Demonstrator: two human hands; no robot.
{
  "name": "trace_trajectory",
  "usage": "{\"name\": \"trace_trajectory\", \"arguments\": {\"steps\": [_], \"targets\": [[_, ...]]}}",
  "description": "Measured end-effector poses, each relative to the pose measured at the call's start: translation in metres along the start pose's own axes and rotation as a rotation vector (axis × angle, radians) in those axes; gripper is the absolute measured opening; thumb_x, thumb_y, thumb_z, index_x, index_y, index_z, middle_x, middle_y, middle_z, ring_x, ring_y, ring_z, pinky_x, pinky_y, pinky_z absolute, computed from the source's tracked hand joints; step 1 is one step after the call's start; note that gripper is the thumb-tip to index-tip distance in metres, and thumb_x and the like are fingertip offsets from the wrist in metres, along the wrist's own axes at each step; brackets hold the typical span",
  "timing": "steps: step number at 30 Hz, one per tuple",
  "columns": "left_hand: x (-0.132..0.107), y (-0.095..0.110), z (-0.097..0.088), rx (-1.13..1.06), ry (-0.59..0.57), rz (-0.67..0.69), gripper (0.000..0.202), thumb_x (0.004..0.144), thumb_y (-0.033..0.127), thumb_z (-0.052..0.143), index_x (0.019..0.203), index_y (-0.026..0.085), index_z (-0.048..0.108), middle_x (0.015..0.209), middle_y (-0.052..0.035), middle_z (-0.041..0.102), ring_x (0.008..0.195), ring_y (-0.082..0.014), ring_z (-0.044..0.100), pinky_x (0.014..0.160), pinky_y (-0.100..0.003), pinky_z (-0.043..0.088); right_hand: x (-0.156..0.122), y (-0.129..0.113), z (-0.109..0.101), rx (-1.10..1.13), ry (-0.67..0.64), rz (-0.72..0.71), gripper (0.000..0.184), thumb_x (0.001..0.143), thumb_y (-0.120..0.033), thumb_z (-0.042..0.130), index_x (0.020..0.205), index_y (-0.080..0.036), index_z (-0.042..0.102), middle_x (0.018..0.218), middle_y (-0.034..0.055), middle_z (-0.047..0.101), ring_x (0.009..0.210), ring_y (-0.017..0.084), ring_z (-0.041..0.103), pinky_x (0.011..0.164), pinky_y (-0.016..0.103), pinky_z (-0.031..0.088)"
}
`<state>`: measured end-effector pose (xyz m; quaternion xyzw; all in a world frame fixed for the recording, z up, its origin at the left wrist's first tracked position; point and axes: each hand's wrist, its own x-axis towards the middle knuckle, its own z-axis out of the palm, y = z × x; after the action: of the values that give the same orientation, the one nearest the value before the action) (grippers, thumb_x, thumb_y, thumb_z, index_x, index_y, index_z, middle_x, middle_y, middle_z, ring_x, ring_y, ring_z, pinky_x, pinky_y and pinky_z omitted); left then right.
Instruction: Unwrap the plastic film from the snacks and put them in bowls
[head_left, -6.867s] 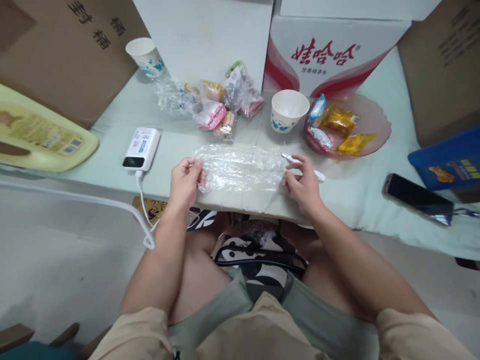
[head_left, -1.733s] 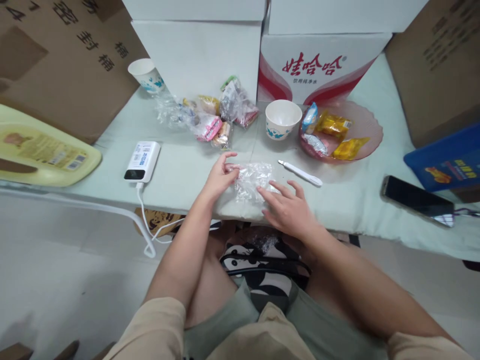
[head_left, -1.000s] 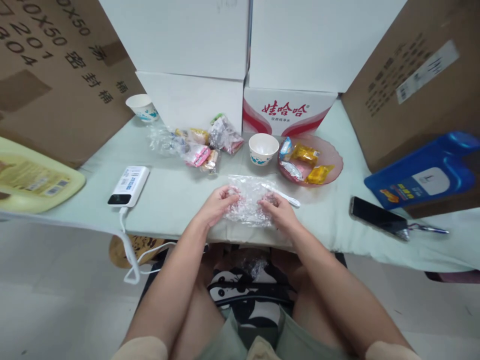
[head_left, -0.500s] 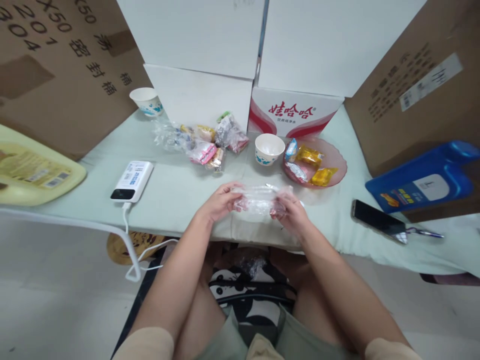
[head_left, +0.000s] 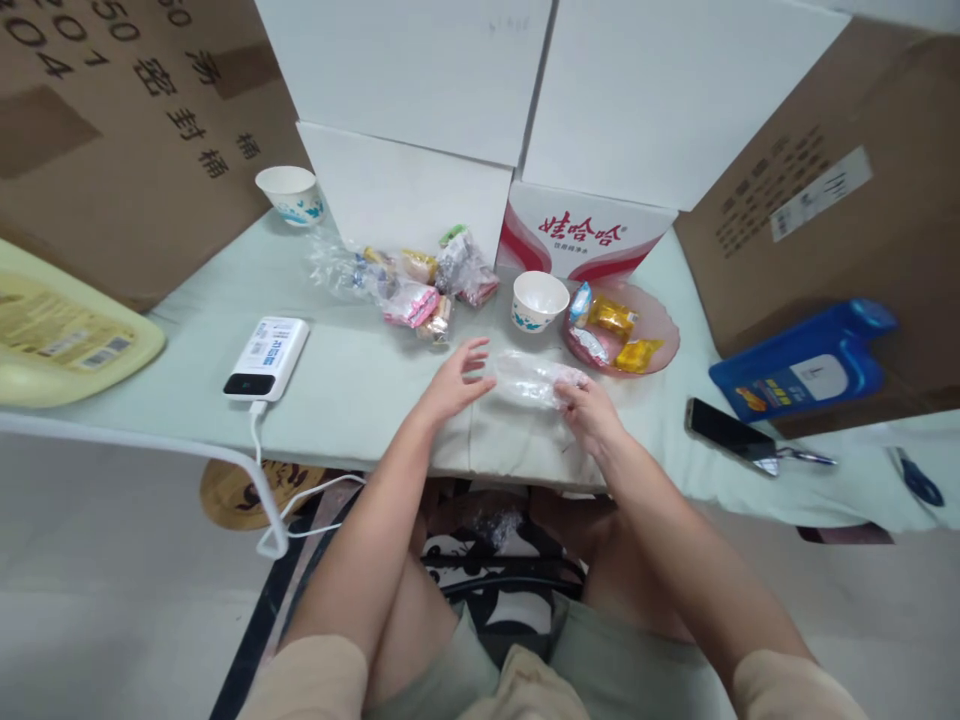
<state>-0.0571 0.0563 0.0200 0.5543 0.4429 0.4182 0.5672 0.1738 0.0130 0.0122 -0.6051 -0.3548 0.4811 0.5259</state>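
Above the table's front half, my right hand grips one end of a clear, crinkled plastic bag. To its left, my left hand is open, fingers spread and holding nothing, close to the bag's loose end. Just behind the bag stands a white paper cup with a blue-green print. Beside the cup, a pink translucent bowl holds several wrapped snacks, among them a yellow packet. A pile of small wrapped snacks lies behind my left hand, with crumpled clear plastic at its left.
At the left are a power bank with a white cable, a yellow jug and another paper cup. A blue bottle, a phone and dark-handled scissors lie right. Cardboard and white boxes wall the table's back.
My left hand has let go of the plastic bag and opened, moving slightly left of it. The right hand still holds the bag. The view has shifted a little, bringing the scissors into sight.
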Motion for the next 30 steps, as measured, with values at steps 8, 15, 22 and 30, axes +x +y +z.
{"name": "trace_trajectory", "arguments": {"steps": [8,15,22,30], "targets": [[-0.016,-0.014,0.029,0.095,-0.041,0.024,0.049,0.077,0.040,0.074,0.118,0.017,0.061,0.116,-0.0121,0.069,0.108,-0.0239,0.066,0.087,-0.035,0.052,-0.020,-0.002,0.021,-0.485,0.015,-0.632,0.008,0.079,-0.033,0.060,0.081,-0.025,0.059,0.100,0.0060,0.072,0.099,0.025,0.065,0.095,0.043,0.048],[-0.006,-0.024,0.045,-0.124,-0.207,0.079,0.084,0.075,0.047,0.080,0.146,0.022,0.043,0.151,-0.0172,0.051,0.137,-0.0292,0.053,0.112,-0.040,0.043,-0.025,0.012,0.026,-0.332,-0.299,-0.446,0.023,0.089,-0.037,0.054,0.108,-0.025,0.056,0.101,0.0058,0.071,0.090,0.022,0.068,0.083,0.038,0.053],[0.024,-0.021,0.070,-0.092,0.040,0.001,0.066,0.067,0.059,0.082,0.113,0.014,0.066,0.105,-0.0103,0.073,0.094,-0.0214,0.068,0.087,-0.033,0.053,-0.006,0.011,0.009,-0.244,-0.029,-0.266,0.044,0.077,-0.044,0.070,0.112,-0.023,0.052,0.103,0.0066,0.066,0.091,0.022,0.063,0.076,0.035,0.052],[0.050,-0.019,0.059,-0.135,-0.109,-0.046,0.059,0.065,0.060,0.083,0.104,0.019,0.069,0.096,-0.0052,0.067,0.079,-0.0159,0.064,0.069,-0.027,0.051,0.024,-0.018,-0.009,-0.317,-0.283,-0.236,0.025,0.076,-0.042,0.064,0.089,-0.021,0.059,0.077,0.0005,0.063,0.067,0.015,0.056,0.065,0.029,0.044]]}}
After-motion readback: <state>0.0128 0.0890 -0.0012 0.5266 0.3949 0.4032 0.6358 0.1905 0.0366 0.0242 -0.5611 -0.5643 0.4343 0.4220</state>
